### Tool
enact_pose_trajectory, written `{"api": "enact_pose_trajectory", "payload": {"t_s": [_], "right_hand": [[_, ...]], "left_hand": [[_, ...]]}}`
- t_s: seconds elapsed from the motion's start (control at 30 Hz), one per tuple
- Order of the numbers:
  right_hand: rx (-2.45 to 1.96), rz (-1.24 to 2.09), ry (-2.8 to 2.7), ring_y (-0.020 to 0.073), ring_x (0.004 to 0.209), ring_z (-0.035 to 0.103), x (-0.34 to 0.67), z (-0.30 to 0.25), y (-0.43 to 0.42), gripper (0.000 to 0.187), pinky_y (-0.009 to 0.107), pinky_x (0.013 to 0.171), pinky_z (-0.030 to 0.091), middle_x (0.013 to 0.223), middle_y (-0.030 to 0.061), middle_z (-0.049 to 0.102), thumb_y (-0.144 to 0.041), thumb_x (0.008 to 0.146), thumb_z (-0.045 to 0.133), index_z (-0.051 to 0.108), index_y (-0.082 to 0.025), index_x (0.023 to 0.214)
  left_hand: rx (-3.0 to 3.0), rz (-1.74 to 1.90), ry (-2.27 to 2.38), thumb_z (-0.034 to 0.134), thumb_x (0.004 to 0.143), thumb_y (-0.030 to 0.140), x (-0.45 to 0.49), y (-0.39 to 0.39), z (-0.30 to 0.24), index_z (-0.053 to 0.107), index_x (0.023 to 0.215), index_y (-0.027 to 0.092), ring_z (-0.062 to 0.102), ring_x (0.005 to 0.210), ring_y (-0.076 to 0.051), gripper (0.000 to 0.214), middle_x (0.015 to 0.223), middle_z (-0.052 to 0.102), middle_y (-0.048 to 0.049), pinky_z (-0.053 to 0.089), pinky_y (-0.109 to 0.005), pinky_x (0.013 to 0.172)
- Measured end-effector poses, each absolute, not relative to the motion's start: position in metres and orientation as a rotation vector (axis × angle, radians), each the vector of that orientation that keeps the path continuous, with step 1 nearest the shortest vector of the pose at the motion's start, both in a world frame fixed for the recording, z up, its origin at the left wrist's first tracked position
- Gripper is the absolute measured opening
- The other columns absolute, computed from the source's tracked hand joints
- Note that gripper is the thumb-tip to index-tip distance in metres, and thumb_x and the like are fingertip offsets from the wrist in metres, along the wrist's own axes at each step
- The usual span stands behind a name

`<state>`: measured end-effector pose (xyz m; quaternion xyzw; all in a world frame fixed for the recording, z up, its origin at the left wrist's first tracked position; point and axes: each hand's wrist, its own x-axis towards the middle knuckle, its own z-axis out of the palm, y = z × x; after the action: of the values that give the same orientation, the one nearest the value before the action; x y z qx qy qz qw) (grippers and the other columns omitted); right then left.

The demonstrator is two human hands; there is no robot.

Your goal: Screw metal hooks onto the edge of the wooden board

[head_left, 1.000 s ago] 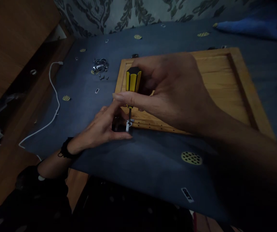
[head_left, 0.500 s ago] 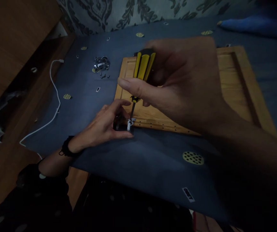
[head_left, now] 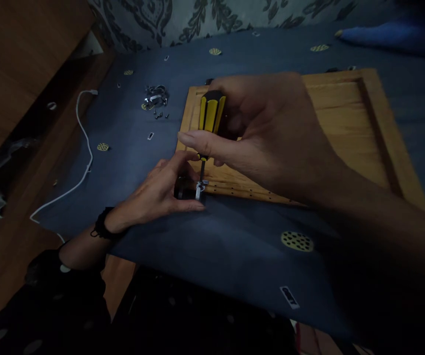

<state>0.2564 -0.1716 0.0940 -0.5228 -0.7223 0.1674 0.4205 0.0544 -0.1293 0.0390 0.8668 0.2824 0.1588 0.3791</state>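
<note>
**Screwdriver on small metal clip, board edge, both hands in close**

Head view, only one. From where I stood: right hand was wrapped round the screwdriver, thumb along the handle. Shaft leaned slightly, tip down at the metal clip on the near edge of the wooden board, close to its left corner. Left hand had thumb and fingers curved apart around the clip; couldn't tell if they actually pinched it.

Handling, my read: screwdriver light and rigid, ridged handle, decent grip; best held round the fat part, in line with the shaft. Clip looked stiff, light, probably slick; take it by its sides, fingertips clear of the tip. Board looked stiff and the heaviest piece; hold by the frame. Edge had a row of small dark holes.

Loose screws and a pile of metal parts lay left of the board on the dark cloth. Screws looked easy to lose.
</note>
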Motion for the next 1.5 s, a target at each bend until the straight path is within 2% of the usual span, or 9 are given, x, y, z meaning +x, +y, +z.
{"api": "enact_pose_trajectory", "payload": {"t_s": [0.2,0.5,0.67,0.83,1.03,1.17,1.27,1.37,1.5], "right_hand": [[-1.21,0.715,-1.859,0.0147,0.07,0.066,0.259,0.1,-0.171,0.011,0.03,0.061,0.054,0.083,0.0003,0.07,-0.028,0.096,0.068,0.063,-0.022,0.088],[-0.925,1.148,-1.903,0.0155,0.08,0.072,0.278,0.099,-0.175,0.008,0.031,0.073,0.062,0.091,0.0005,0.074,-0.021,0.096,0.065,0.065,-0.022,0.088],[-1.001,1.026,-1.82,0.0139,0.07,0.069,0.272,0.093,-0.174,0.012,0.029,0.066,0.06,0.08,-0.0013,0.072,-0.022,0.093,0.072,0.066,-0.022,0.082],[-1.214,0.789,-1.784,0.02,0.076,0.069,0.263,0.088,-0.174,0.017,0.033,0.062,0.056,0.083,0.0022,0.072,-0.031,0.088,0.079,0.065,-0.023,0.082],[-1.223,0.802,-1.736,0.0217,0.082,0.07,0.259,0.085,-0.175,0.015,0.034,0.065,0.058,0.088,0.0026,0.071,-0.03,0.089,0.076,0.063,-0.023,0.089],[-1.092,0.92,-1.766,0.0172,0.082,0.071,0.266,0.088,-0.173,0.008,0.03,0.065,0.059,0.09,-0.001,0.069,-0.021,0.092,0.072,0.064,-0.023,0.094],[-1.011,0.988,-1.74,0.0104,0.072,0.07,0.274,0.094,-0.174,0.008,0.026,0.062,0.06,0.093,-0.0044,0.071,-0.016,0.095,0.066,0.067,-0.022,0.101],[-1.011,0.97,-1.762,0.007,0.063,0.068,0.277,0.099,-0.176,0.006,0.026,0.065,0.061,0.089,-0.0063,0.074,-0.015,0.095,0.067,0.07,-0.02,0.093],[-1.044,0.877,-1.745,0.0094,0.058,0.065,0.271,0.098,-0.178,0.012,0.026,0.059,0.058,0.07,-0.0067,0.069,-0.024,0.091,0.077,0.07,-0.022,0.083]], "left_hand": [[2.288,0.408,0.709,0.084,0.08,0.05,0.054,-0.128,0.037,0.048,0.133,0.024,0.068,0.092,-0.021,0.069,0.104,0.07,-0.0021,0.05,-0.041,0.091],[2.414,0.491,0.663,0.081,0.083,0.051,0.052,-0.126,0.028,0.043,0.14,0.024,0.07,0.101,-0.025,0.074,0.11,0.071,-0.0038,0.049,-0.044,0.096],[2.4,0.45,0.672,0.082,0.082,0.054,0.052,-0.126,0.031,0.046,0.133,0.023,0.071,0.091,-0.023,0.069,0.103,0.07,-0.0014,0.051,-0.044,0.093],[2.38,0.44,0.684,0.082,0.082,0.053,0.053,-0.127,0.032,0.051,0.114,0.021,0.07,0.091,-0.023,0.055,0.1,0.07,-0.0015,0.051,-0.043,0.092],[2.394,0.435,0.681,0.081,0.083,0.054,0.054,-0.126,0.032,0.048,0.127,0.022,0.07,0.089,-0.022,0.063,0.101,0.07,-0.0013,0.051,-0.043,0.091],[2.393,0.416,0.711,0.079,0.083,0.057,0.053,-0.126,0.032,0.045,0.134,0.024,0.07,0.095,-0.023,0.069,0.107,0.07,-0.0027,0.052,-0.042,0.091],[2.377,0.414,0.727,0.079,0.082,0.058,0.051,-0.128,0.032,0.044,0.138,0.026,0.07,0.1,-0.024,0.073,0.111,0.07,-0.0037,0.052,-0.041,0.092],[2.386,0.409,0.742,0.079,0.082,0.061,0.051,-0.128,0.032,0.044,0.139,0.027,0.069,0.1,-0.024,0.075,0.112,0.07,-0.0037,0.052,-0.042,0.093],[2.383,0.419,0.707,0.079,0.083,0.058,0.051,-0.128,0.034,0.045,0.138,0.025,0.07,0.095,-0.022,0.073,0.109,0.07,-0.0026,0.051,-0.043,0.097]]}}
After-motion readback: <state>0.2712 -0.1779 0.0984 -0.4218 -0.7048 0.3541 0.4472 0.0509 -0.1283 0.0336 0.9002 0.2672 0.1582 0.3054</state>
